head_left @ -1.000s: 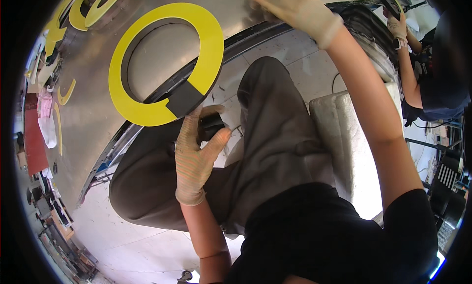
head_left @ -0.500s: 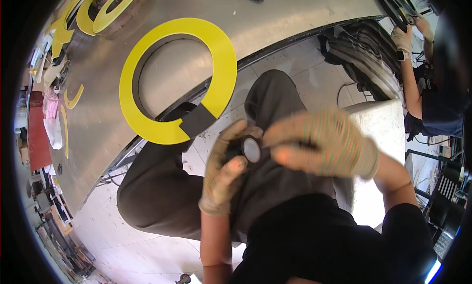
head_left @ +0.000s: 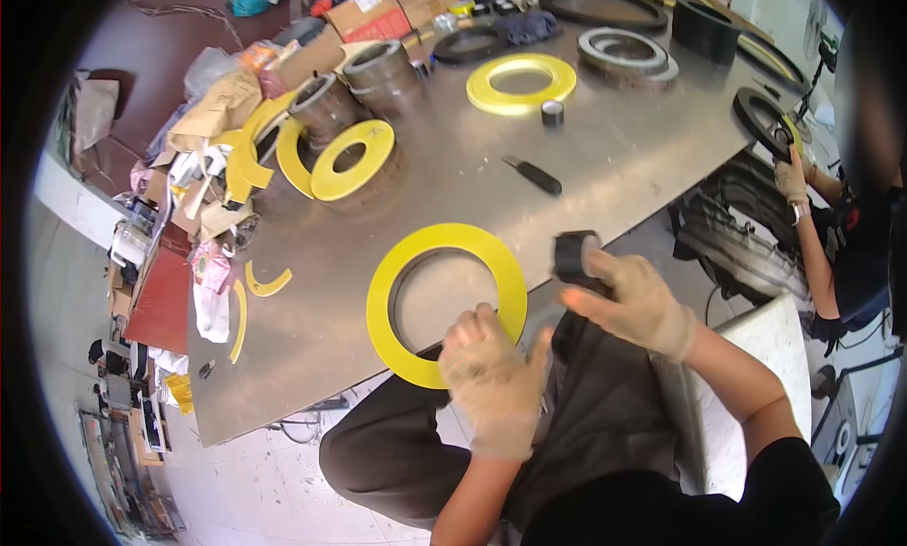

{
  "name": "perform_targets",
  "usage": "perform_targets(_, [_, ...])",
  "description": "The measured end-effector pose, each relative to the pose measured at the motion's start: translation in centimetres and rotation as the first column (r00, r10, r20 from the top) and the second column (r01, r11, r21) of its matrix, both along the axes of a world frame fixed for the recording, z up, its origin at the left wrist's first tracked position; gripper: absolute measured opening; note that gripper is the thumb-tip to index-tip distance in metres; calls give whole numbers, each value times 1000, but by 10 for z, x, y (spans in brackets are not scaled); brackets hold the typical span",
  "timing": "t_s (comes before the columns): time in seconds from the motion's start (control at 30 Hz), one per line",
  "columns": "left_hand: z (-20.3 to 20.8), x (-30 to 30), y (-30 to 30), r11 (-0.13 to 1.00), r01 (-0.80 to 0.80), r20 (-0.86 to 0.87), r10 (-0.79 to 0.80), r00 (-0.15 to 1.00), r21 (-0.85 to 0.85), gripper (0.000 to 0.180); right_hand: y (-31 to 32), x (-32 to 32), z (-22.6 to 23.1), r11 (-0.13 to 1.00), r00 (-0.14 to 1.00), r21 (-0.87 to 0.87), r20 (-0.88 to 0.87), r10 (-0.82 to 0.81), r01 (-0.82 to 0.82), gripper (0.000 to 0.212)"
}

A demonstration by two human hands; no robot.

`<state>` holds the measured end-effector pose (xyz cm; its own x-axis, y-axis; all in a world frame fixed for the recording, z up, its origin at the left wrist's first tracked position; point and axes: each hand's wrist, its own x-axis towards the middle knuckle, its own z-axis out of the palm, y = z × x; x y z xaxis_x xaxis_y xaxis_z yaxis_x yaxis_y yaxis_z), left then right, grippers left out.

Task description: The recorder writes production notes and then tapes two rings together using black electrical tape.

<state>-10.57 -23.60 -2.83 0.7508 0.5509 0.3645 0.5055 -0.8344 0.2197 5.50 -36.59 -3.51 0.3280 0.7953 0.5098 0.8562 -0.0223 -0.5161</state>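
On metal table (head_left: 605,168), yellow ring (head_left: 446,305) under left hand (head_left: 491,381); right hand's (head_left: 628,300) grip around black tape roll (head_left: 573,258).

This looks like a small workshop. A large bare metal desk (head_left: 605,159) fills the view, and on it lie flat yellow rings (head_left: 446,300), dark rings (head_left: 605,8) and stacked metal hoops (head_left: 378,69). Along the desk's far left edge sit cardboard boxes (head_left: 378,17), crumpled paper and yellow offcuts (head_left: 266,281). Beyond its right corner another person (head_left: 850,234) handles a dark ring (head_left: 761,116). Left of the desk, what seem to be shelves of clutter stand, though blurred.
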Motion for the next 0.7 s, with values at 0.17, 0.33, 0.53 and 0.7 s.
perform_targets(0.17, [-42, 21, 12, 993, -85, -39, 88, 995, 77, 50, 72, 14, -6, 990, 992, -73, -32, 120, -122, 35])
perform_targets(0.33, [-19, -23, 84, 914, 399, -54, -395, 917, 81, 48, 87, 19, -16, 955, 930, -17, 223, 292, -296, 33])
perform_targets(0.53, [22, -41, 165, 737, 670, -171, -674, 719, -88, 61, 88, -23, -20, 958, 949, -9, 136, 285, -286, 32])
perform_targets(0.7, [29, -43, 126, 764, 620, -105, -642, 760, -178, 70, 82, 0, -3, 989, 989, -26, 11, 145, -144, 32])
